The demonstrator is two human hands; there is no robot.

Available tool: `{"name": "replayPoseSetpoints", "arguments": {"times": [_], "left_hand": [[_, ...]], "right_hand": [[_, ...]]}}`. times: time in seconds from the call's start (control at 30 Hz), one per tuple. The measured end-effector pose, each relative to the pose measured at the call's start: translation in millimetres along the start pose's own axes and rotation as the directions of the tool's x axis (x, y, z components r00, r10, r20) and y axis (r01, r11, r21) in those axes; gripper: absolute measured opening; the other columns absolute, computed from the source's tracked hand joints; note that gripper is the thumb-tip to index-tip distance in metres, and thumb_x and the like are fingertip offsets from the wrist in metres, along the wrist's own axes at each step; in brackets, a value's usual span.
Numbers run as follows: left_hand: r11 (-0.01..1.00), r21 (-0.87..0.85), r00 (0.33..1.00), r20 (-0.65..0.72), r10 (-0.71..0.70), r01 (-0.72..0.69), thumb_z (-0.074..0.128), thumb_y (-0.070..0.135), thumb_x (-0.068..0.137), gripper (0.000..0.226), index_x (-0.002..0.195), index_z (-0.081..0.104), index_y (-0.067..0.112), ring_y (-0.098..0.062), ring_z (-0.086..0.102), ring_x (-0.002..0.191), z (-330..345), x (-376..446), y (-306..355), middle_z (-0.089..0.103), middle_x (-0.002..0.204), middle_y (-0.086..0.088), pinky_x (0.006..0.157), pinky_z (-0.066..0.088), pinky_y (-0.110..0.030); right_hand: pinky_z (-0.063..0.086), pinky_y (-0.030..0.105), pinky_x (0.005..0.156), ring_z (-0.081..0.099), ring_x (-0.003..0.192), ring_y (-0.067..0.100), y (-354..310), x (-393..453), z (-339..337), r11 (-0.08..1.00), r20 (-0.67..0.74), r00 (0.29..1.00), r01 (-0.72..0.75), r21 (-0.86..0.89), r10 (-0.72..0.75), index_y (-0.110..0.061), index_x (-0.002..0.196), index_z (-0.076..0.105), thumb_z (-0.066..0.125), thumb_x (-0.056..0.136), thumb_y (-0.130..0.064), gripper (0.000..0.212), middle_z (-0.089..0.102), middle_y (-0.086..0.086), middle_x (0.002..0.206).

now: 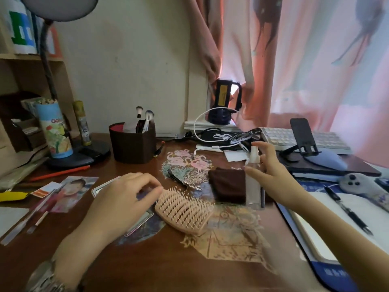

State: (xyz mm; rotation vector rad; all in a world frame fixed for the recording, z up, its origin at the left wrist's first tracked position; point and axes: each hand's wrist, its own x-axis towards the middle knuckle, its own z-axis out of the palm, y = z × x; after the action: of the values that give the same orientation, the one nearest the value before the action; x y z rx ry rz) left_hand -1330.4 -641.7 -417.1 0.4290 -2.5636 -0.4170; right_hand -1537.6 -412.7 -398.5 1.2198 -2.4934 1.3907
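Note:
My right hand [273, 167] holds a clear spray bottle [253, 186] upright over the desk, thumb across its front and index finger above the white nozzle. Behind the bottle lies a folded dark brown cloth [227, 184]. My left hand [124, 197] hovers over or rests on a flat silver-rimmed mirror [99, 189], fingers loosely bent and blurred. Its fingertips are right beside a pink vented hairbrush [185, 209] lying bristles up. Whether they touch the brush I cannot tell.
A brown brush holder [132, 144] and lamp base [84, 152] stand at the back left. Photos [71, 192] and a red pencil [59, 172] lie left. Cables [214, 138], keyboard [328, 140], phone stand [303, 138], notebook with pen [347, 209] fill the right.

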Motion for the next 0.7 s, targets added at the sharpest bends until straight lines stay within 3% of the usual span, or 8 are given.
{"name": "replayPoseSetpoints", "arguments": {"times": [0.1, 0.17, 0.27, 0.4, 0.53, 0.63, 0.7], "left_hand": [[0.998, 0.013, 0.997, 0.026, 0.066, -0.066, 0.048, 0.050, 0.090, 0.016, 0.095, 0.060, 0.040, 0.006, 0.054, 0.080, 6.1, 26.5, 15.6, 0.055, 0.093, 0.025, 0.069, 0.040, -0.015], [0.993, 0.048, 0.993, 0.058, 0.102, -0.105, 0.047, 0.051, 0.091, 0.017, 0.096, 0.059, 0.040, 0.005, 0.051, 0.078, 12.8, 41.8, 22.8, 0.054, 0.092, 0.025, 0.065, 0.034, -0.011], [0.992, 0.053, 0.985, 0.132, 0.107, -0.115, 0.041, 0.059, 0.086, 0.030, 0.099, 0.060, 0.040, 0.003, 0.051, 0.086, 28.5, 63.3, 21.1, 0.056, 0.096, 0.024, 0.077, 0.046, -0.023], [0.997, 0.047, 0.977, 0.208, 0.047, -0.058, 0.040, 0.062, 0.085, 0.033, 0.098, 0.060, 0.040, 0.003, 0.054, 0.095, 44.2, 78.5, 14.6, 0.059, 0.104, 0.024, 0.085, 0.049, -0.030], [0.995, 0.095, 0.980, 0.196, -0.039, 0.020, 0.043, 0.057, 0.091, 0.026, 0.100, 0.060, 0.040, -0.002, 0.052, 0.100, 54.1, 81.2, 9.7, 0.058, 0.111, 0.024, 0.078, 0.039, -0.031], [0.989, 0.141, 0.974, 0.219, -0.064, 0.033, 0.043, 0.053, 0.094, 0.026, 0.106, 0.060, 0.039, -0.001, 0.051, 0.103, 55.7, 82.0, 10.6, 0.057, 0.117, 0.022, 0.060, 0.020, -0.014], [0.989, 0.141, 0.975, 0.212, -0.072, 0.042, 0.043, 0.053, 0.094, 0.025, 0.107, 0.059, 0.039, -0.001, 0.050, 0.104, 55.2, 82.7, 9.9, 0.057, 0.117, 0.022, 0.058, 0.020, -0.016]], "right_hand": [[0.041, 0.012, 0.059, 0.054, 0.057, -0.006, 9.4, 18.3, -0.8, 1.000, -0.025, 1.000, 0.008, 0.015, -0.008, -0.031, 0.127, 0.030, 0.060, 0.090, -0.018, 0.050, 0.054, -0.009, 0.073], [0.044, 0.022, 0.066, 0.060, 0.069, 0.002, 13.7, 31.0, -1.0, 0.999, -0.037, 0.999, 0.009, 0.032, -0.008, -0.030, 0.125, 0.032, 0.064, 0.087, -0.019, 0.052, 0.062, -0.001, 0.084], [0.045, 0.024, 0.067, 0.062, 0.077, 0.013, 16.9, 50.2, -0.2, 0.999, -0.062, 0.998, 0.028, 0.021, -0.026, -0.025, 0.122, 0.033, 0.067, 0.084, -0.017, 0.052, 0.063, 0.007, 0.088], [0.044, 0.012, 0.061, 0.057, 0.073, 0.005, 19.9, 75.9, 4.1, 0.998, -0.099, 0.994, 0.050, 0.041, -0.045, -0.019, 0.120, 0.034, 0.070, 0.082, -0.011, 0.053, 0.059, 0.000, 0.085], [0.047, 0.014, 0.061, 0.055, 0.072, 0.009, 27.9, 100.4, 12.5, 0.997, -0.115, 0.991, 0.075, 0.033, -0.070, -0.018, 0.119, 0.034, 0.069, 0.081, -0.007, 0.053, 0.056, 0.000, 0.084], [0.049, 0.027, 0.065, 0.054, 0.072, 0.014, 36.0, 117.9, 20.9, 0.997, -0.121, 0.990, 0.078, 0.011, -0.076, -0.019, 0.118, 0.033, 0.069, 0.081, -0.006, 0.054, 0.056, 0.002, 0.083], [0.044, 0.023, 0.063, 0.051, 0.070, 0.010, 42.6, 128.5, 27.6, 0.997, -0.134, 0.988, 0.079, 0.001, -0.078, -0.016, 0.120, 0.032, 0.069, 0.081, -0.004, 0.055, 0.052, -0.002, 0.081]]}}
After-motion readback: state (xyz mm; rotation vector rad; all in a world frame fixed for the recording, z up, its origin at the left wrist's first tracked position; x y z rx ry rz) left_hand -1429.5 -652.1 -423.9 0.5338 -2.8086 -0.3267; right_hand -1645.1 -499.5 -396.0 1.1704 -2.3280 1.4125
